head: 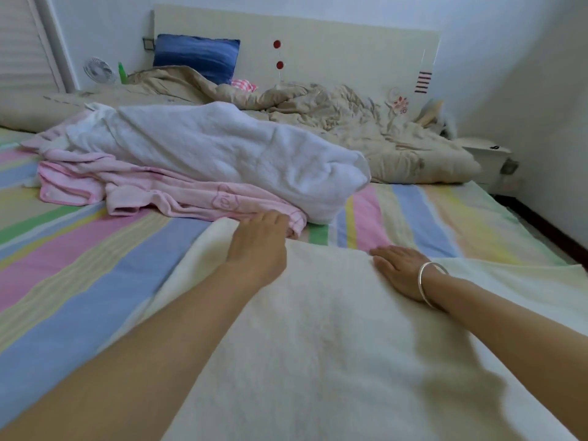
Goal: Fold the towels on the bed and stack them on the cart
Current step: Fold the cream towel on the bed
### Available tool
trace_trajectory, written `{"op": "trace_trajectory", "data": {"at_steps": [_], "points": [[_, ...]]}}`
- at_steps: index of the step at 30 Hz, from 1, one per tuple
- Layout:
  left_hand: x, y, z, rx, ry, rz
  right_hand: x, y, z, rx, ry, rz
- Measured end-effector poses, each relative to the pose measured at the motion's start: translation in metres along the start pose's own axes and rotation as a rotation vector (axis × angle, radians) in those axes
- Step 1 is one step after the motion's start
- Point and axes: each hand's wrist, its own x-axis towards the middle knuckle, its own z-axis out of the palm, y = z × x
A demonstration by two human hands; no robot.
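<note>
A cream towel lies spread on the striped bed sheet right in front of me. My left hand rests on the towel's far left corner, its fingers stretched toward the far edge, close to a pink towel. My right hand, with a silver bangle at the wrist, lies flat on the far edge of the cream towel. Beyond them a crumpled pink towel lies under a bunched white towel. The cart is out of view.
A rumpled beige quilt covers the head of the bed, with a blue pillow against the headboard. A small fan and green bottle stand at the far left. A white nightstand sits by the right wall.
</note>
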Motion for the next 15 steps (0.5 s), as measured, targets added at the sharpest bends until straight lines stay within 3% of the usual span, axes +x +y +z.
{"op": "trace_trajectory", "data": {"at_steps": [3,7,11,15], "points": [[0.02,0.044,0.014,-0.085,-0.218,0.139,-0.011,0.053,0.001,-0.02,-0.014,0.098],[0.042,0.062,0.034,0.076,-0.419,0.088,-0.021,0.081,-0.005,0.045,0.048,0.064],[0.052,0.065,0.033,0.169,-0.343,0.093,-0.024,0.101,-0.011,0.077,0.083,0.04],[0.063,0.064,0.03,0.271,-0.289,0.114,-0.022,0.119,-0.009,0.074,0.037,0.13]]}}
